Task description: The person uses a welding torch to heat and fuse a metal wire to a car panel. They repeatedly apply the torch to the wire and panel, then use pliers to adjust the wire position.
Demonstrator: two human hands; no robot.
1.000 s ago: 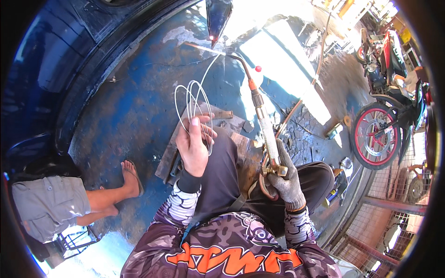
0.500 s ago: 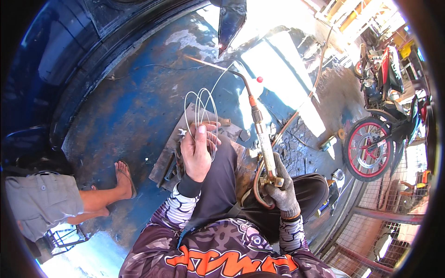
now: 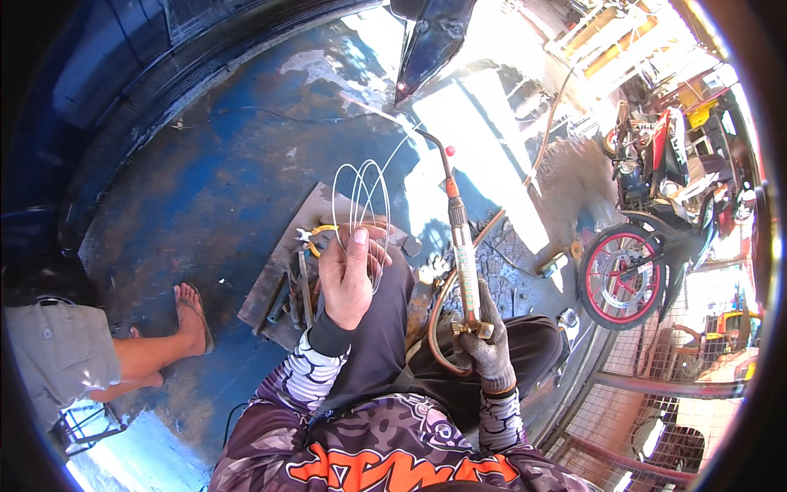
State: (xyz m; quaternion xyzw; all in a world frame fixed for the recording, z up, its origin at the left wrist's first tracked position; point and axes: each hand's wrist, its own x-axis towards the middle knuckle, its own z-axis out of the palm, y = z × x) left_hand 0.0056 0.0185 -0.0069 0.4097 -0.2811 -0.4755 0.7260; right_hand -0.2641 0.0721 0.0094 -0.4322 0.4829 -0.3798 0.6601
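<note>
Where glare blurs edges, torch (image 3: 457, 215) and panel (image 3: 433, 45) seem narrowly apart.

Worn blue floor (image 3: 197, 180) — bright sunlight patches (image 3: 492, 180), wire-mesh partition (image 3: 635, 418) at right

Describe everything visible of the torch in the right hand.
Slim, metallic-looking torch: brassy base fittings, pale worn barrel, dark ridged collar, orange band, dark neck bending left. It points away from the person, its base in the gloved right hand. A brown hose curves beside it; any join is hidden. A bright streak, likely flame, leaves the tip near the wire; contact is unclear.
</note>
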